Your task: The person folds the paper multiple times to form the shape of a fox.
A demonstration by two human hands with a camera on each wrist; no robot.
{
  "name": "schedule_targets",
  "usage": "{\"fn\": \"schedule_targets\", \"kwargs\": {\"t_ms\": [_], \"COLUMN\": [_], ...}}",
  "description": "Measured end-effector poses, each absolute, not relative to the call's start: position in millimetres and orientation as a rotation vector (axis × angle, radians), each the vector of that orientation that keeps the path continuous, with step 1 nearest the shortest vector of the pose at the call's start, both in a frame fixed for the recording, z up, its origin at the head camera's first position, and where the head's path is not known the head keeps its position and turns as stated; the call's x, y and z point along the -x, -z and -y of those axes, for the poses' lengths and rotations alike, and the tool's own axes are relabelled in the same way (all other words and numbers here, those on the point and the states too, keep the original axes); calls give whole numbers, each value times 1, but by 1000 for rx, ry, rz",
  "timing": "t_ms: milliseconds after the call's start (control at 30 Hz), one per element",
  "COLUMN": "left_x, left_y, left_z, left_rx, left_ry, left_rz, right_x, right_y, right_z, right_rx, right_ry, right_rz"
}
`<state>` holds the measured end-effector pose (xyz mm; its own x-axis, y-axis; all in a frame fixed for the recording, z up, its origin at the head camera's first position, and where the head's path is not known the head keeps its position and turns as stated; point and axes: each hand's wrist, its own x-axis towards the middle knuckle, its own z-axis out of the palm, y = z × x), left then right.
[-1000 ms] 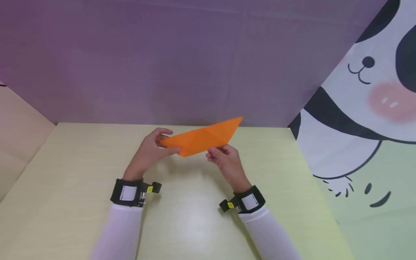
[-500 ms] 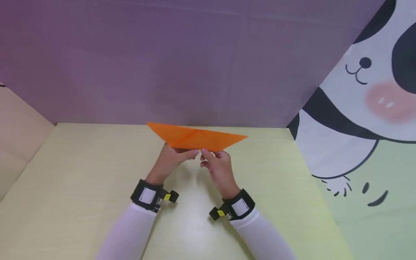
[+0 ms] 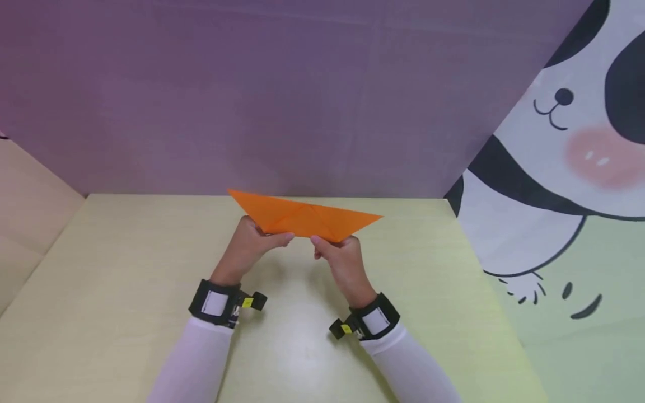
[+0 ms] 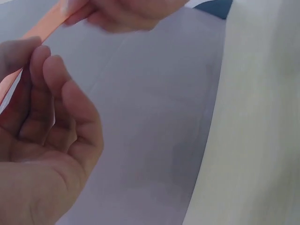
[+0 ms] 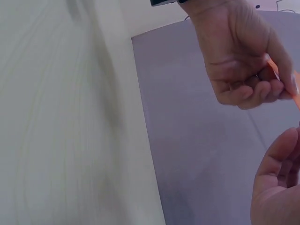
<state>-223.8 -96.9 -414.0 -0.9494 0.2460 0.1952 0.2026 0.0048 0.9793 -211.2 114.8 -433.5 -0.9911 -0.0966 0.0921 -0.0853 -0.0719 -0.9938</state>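
A folded orange paper boat (image 3: pixel 304 218) is held up above the table's far part, its long upper edge sloping slightly down to the right. My left hand (image 3: pixel 250 243) pinches the lower edge on the left, thumb on the near face. On the right, my right hand (image 3: pixel 344 263) pinches the same lower edge, its thumb close to the left thumb. In the left wrist view the thumb and fingers of the left hand (image 4: pixel 51 122) close on the orange paper (image 4: pixel 47 26). The right wrist view shows only a sliver of the paper (image 5: pixel 296 86).
The pale wooden table (image 3: pixel 126 268) lies under both forearms. A purple cloth backdrop (image 3: pixel 242 101) rises at its far edge. To the right hangs a panda-print cloth (image 3: pixel 534 235). Each wrist wears a black strap (image 3: pixel 215 302) with a small camera.
The boat has turned from sloping up to the right to nearly level, tilting slightly down rightward. My left hand shifted from its left tip to the lower edge, and the hands have spread slightly lately.
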Motion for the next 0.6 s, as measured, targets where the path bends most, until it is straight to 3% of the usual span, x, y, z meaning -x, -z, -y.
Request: {"fn": "schedule_targets", "kwargs": {"t_ms": [600], "left_x": [235], "left_y": [416], "left_z": [132], "left_rx": [-134], "left_ry": [-1660], "left_rz": [-2405], "right_x": [226], "right_y": [439], "right_z": [-128], "right_rx": [2], "right_ry": [2159], "right_rz": [-2122]}}
